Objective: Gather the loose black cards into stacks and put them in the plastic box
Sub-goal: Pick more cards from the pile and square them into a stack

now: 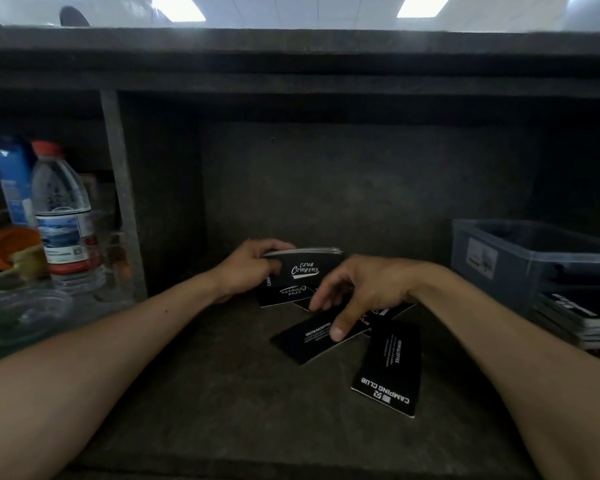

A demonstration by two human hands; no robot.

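My left hand (246,268) grips a stack of black cards (303,268) on edge, its white "Camping Club" print facing me. Just right of it, my right hand (361,289) hovers with fingers spread, and its thumb presses a loose black card (309,341) lying flat on the dark shelf. A second loose card (390,370) lies nearer me, printed "CAMPING CLUB". More loose cards (284,294) lie under and behind both hands, partly hidden. The translucent plastic box (520,251) stands at the right, apart from both hands.
A pile of black cards (582,315) lies in front of the box at the right edge. Left of an upright divider (120,188) stand a water bottle (63,209), a blue carton (13,181), an orange cup (4,247) and clear plastic containers (28,310). A shelf board runs overhead.
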